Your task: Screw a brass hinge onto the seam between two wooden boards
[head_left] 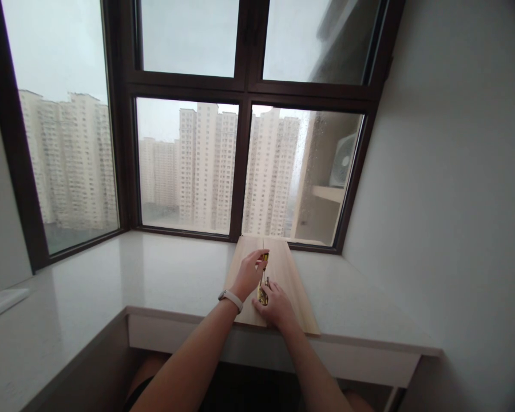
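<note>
A pale wooden board [289,269] lies on the white windowsill counter [163,274], reaching from the window to the front edge. My left hand [249,273], a light band on its wrist, is closed around the yellow handle of a screwdriver [264,269] that stands nearly upright over the board. My right hand [275,303] rests on the board with fingers pinched at a small brass-coloured metal piece [262,296] at the screwdriver's tip. What exactly the piece is I cannot make out.
A dark-framed bay window [240,166] runs behind the counter. A white wall [455,200] closes the right side. A white flat object [2,302] sits at the far left. My knees show under the counter's front edge [283,355].
</note>
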A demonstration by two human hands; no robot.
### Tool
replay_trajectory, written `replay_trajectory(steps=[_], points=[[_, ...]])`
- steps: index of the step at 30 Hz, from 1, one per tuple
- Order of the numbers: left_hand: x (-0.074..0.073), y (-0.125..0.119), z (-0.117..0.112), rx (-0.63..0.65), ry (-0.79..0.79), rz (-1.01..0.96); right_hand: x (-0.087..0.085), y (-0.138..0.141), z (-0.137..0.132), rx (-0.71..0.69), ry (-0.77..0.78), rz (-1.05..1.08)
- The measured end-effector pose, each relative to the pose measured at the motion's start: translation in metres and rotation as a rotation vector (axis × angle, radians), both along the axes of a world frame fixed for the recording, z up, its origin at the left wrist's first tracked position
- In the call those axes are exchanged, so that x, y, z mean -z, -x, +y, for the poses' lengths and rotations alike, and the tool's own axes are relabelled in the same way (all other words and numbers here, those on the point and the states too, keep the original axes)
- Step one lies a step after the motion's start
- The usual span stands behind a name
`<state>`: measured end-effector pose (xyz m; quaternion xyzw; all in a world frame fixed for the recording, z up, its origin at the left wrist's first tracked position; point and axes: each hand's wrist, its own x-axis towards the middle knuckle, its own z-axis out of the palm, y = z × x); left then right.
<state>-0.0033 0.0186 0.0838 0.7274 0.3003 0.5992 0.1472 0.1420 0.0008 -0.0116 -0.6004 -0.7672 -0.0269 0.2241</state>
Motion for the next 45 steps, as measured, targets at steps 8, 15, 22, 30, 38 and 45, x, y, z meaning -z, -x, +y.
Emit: replay_trajectory(steps=[8,15,22,30,38,45], points=[[-0.003,0.004,-0.006,-0.052,-0.025,0.032,0.001,-0.001,0.001,-0.014,-0.022,-0.001],[-0.004,0.001,-0.005,-0.018,-0.049,0.054,0.001,-0.001,0.001,-0.014,-0.027,0.001],[-0.004,0.002,-0.006,-0.032,-0.014,0.007,-0.001,0.0,0.0,-0.001,-0.009,0.0],[-0.001,0.001,-0.003,-0.021,-0.032,0.011,-0.002,0.001,-0.001,-0.001,0.004,-0.001],[0.001,0.0,-0.004,-0.013,0.007,-0.007,-0.003,0.002,-0.002,0.008,0.009,0.006],[-0.004,0.002,-0.011,-0.096,-0.047,0.078,-0.003,0.001,-0.003,0.008,0.008,0.005]])
